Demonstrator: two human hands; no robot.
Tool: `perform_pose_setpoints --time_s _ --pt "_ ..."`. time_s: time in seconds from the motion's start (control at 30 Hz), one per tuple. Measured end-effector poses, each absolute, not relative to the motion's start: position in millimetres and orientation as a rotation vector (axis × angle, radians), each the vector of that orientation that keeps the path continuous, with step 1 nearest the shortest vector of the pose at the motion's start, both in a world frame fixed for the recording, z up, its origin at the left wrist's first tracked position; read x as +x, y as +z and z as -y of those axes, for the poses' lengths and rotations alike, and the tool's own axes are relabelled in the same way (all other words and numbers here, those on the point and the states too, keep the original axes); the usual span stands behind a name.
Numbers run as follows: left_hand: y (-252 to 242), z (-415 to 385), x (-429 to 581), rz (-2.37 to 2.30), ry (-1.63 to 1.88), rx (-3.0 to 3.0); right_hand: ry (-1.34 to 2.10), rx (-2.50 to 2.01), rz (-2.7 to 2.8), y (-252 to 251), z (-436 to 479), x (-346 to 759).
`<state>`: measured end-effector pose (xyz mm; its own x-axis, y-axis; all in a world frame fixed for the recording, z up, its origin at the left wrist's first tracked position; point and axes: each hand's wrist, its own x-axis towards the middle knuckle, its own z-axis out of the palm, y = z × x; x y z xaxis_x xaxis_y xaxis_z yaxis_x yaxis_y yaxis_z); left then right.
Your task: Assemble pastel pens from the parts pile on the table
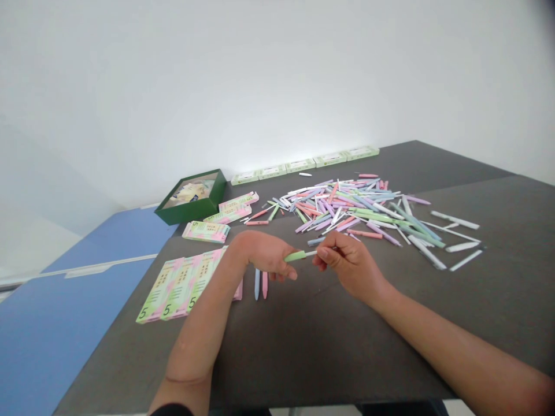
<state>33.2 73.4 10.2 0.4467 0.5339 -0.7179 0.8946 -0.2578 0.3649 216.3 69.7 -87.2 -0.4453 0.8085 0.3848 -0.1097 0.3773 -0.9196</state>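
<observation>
Green pen barrel (295,255), just above the bench (303,346) before the pen pile (355,208), clamped in the grip of the left hand (264,254) while the right hand (349,263) pinches the thin white insert (311,252) at its tip; keeping both pieces collinear likely prevents binding.

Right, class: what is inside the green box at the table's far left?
Inside the green box lie pale yellow packets, with one small dark item among them. Its near wall covers whatever lies lower, so the bottom cannot be seen.
</observation>
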Motion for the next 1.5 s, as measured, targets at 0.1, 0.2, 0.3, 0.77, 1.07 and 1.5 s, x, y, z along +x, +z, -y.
perform_pose_setpoints --time_s 0.1,0.2,0.3,0.77,1.07,1.5 --pt "17 -69 33 -1.180 -0.591 1.982 1.090 -0.621 1.716 -83 -59 217" --pt "23 -60 34 -1.169 -0.579 2.059 1.039 -0.589 1.746 -77 -52 217" --pt "27 -53 35 -1.231 -0.569 2.128 1.015 -0.571 1.782 -74 -51 218" --pt "31 -42 37 -1.322 -0.616 2.117 0.884 -0.549 1.911 -72 -49 223" --pt "34 -38 33 -1.274 -0.576 2.072 0.970 -0.550 1.844 -64 -50 224" --pt "46 -28 18 -1.342 -0.557 2.076 1.199 -0.559 1.521 -66 -84 249"
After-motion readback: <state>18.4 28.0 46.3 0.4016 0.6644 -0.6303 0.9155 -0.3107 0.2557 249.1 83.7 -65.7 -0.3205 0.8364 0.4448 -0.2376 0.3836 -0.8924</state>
